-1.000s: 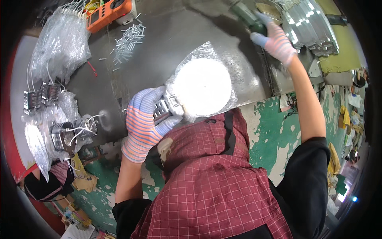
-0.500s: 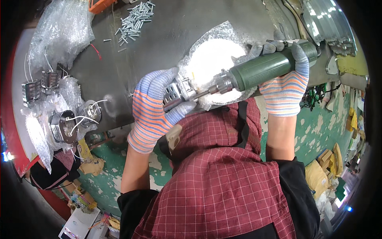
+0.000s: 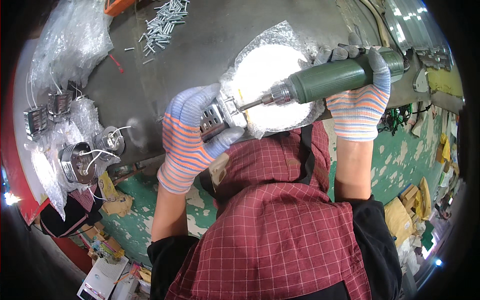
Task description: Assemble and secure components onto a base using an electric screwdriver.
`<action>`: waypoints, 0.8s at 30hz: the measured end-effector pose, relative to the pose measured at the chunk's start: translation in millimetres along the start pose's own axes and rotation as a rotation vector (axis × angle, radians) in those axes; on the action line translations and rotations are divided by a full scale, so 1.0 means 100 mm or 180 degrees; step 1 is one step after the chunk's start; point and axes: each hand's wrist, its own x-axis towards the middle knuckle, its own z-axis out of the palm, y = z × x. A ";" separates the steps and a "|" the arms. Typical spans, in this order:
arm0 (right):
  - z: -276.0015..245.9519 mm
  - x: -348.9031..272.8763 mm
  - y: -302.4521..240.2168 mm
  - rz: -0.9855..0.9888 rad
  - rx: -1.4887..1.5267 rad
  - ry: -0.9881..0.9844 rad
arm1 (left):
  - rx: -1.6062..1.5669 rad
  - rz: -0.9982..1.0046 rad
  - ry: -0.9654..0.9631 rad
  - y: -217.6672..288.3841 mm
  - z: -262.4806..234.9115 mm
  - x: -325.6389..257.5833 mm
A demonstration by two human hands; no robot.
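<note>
My right hand [image 3: 357, 95], in a striped knit glove, is wrapped round the green body of an electric screwdriver [image 3: 335, 79]. Its bit points left, with the tip close to the edge of a slotted metal housing [image 3: 216, 119]; whether it touches a screw I cannot make out. My left hand [image 3: 192, 122], gloved alike, grips that housing between fingers and thumb. Beneath the bit, a bright white disc [image 3: 272, 75] rests on bubble wrap [image 3: 282, 35] at the table's near edge.
A pile of loose screws [image 3: 165, 25] lies on the grey table [image 3: 200, 50] at the far side. To the left are clear bubble wrap [image 3: 72, 40], small slotted metal units [image 3: 36, 121] and round fittings with white wires [image 3: 80, 162]. Metal strips [image 3: 420, 30] lie far right.
The screwdriver has shifted slightly right and up, and its bit has drawn away from between my left fingers and thumb. My left hand still holds the housing, moved slightly left.
</note>
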 end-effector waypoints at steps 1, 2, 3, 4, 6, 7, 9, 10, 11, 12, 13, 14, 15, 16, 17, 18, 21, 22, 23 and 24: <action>0.00 0.01 0.00 0.0037 0.0010 -0.0006 | -0.0050 -0.0008 0.0015 0.01 0.00 0.00; -0.01 0.02 0.00 0.0070 0.0019 -0.0010 | -0.0051 -0.0011 0.0011 0.01 0.00 0.00; 0.01 0.01 0.00 0.0071 0.0018 -0.0005 | -0.0019 -0.0050 -0.0008 0.01 0.00 -0.01; 0.04 -0.01 0.00 0.0124 -0.0005 0.0073 | 0.0014 -0.0090 -0.0027 0.01 0.00 -0.01; 0.04 -0.01 0.00 0.0176 -0.0030 0.0154 | 0.0031 -0.0064 -0.0027 0.00 0.00 -0.01; 0.00 0.01 0.00 0.0178 -0.0033 0.0262 | 0.0050 -0.0037 -0.0025 -0.01 0.00 -0.01; -0.02 0.03 0.00 0.0187 -0.0037 0.0371 | 0.0032 0.0018 0.0003 -0.02 0.01 -0.01; -0.02 0.04 0.00 0.0179 -0.0196 0.0537 | 0.0014 0.0078 0.0031 -0.02 0.01 -0.01; -0.02 0.04 0.01 0.0169 -0.0356 0.0705 | 0.0010 0.0074 0.0029 -0.03 0.01 -0.01; -0.02 0.05 0.02 0.0171 -0.0359 0.0711 | 0.0045 0.0072 0.0008 -0.03 0.02 -0.02; -0.03 0.06 0.04 0.0072 -0.0326 0.0805 | 0.0079 0.0070 -0.0012 -0.03 0.02 -0.02; -0.03 0.08 0.05 -0.0030 -0.0292 0.0899 | 0.0074 0.0069 -0.0016 -0.03 0.02 -0.01; 0.00 0.06 0.07 -0.0032 -0.0296 0.0905 | 0.0057 0.0078 -0.0021 -0.03 0.01 -0.01; 0.04 0.03 0.08 -0.0021 -0.0304 0.0981 | 0.0040 0.0087 -0.0026 -0.03 0.01 0.00; 0.06 0.01 0.10 0.0001 -0.0310 0.1051 | 0.0043 0.0080 -0.0025 -0.03 0.01 -0.01; 0.03 0.03 0.09 0.0010 -0.0312 0.1051 | 0.0012 0.0080 -0.0003 -0.04 0.02 -0.01; -0.06 0.05 0.07 0.0057 -0.0317 0.0746 | 0.0002 0.0056 -0.0010 -0.05 0.03 -0.03; -0.06 0.04 0.08 0.0012 -0.0341 0.0786 | 0.0027 0.0034 -0.0031 -0.05 0.04 -0.03; -0.06 0.04 0.09 -0.0032 -0.0366 0.0819 | 0.0023 0.0030 -0.0030 -0.06 0.04 -0.03; -0.06 0.03 0.10 -0.0030 -0.0371 0.0820 | 0.0008 0.0134 0.0020 -0.08 0.04 -0.02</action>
